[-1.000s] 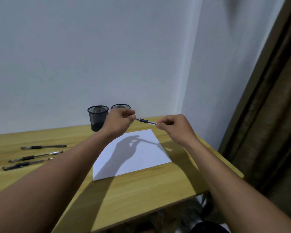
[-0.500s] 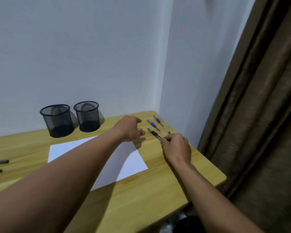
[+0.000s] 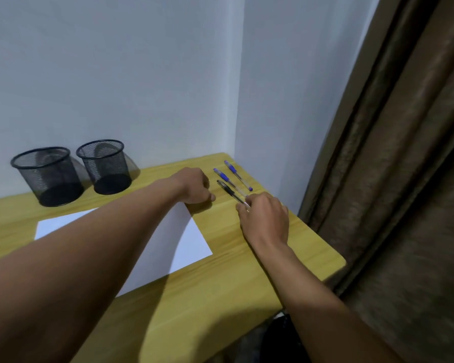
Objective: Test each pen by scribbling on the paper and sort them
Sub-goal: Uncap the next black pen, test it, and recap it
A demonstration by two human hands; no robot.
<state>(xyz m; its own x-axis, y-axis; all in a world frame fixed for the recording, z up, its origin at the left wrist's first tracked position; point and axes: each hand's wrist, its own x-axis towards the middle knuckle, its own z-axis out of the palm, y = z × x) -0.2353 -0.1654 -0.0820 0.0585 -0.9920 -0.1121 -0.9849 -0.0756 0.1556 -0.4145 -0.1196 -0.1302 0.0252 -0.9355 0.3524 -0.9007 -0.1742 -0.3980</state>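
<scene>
Black pen: black-gripped pen [image 3: 230, 191] lies flat on the table [image 3: 220, 279], nearest of three in a slanted row at the far right corner; its near end sits under the right hand.
Blue pens: two blue-gripped pens, one [image 3: 227, 179] just beside the black pen and one [image 3: 237, 175] farther right, near the wall; all three roughly parallel, close but seemingly not touching.
Right hand: right hand [image 3: 265, 221] rests knuckles-up, its fingers [image 3: 243, 206] pinched at the black pen's near tip; whether they truly grip it or only touch it, I cannot tell.
Left hand: left hand [image 3: 194, 187] is curled loosely at the paper's far right corner, holding nothing visible.
Paper: white sheet [image 3: 192, 237] left of the pens, largely hidden by the left forearm; no scribbles show on the bare part.
Holders: two black mesh cups, left [image 3: 47, 176] and right [image 3: 104, 166], stand at the far left by the wall and look empty.
Risk: the row is tight, so sliding the black pen sideways could knock the neighbouring blue one and roll it towards the table's right edge; a pinch so close to the tip may let the pen pivot and slip.
Writing: no brand, label or text is legible anywhere.
</scene>
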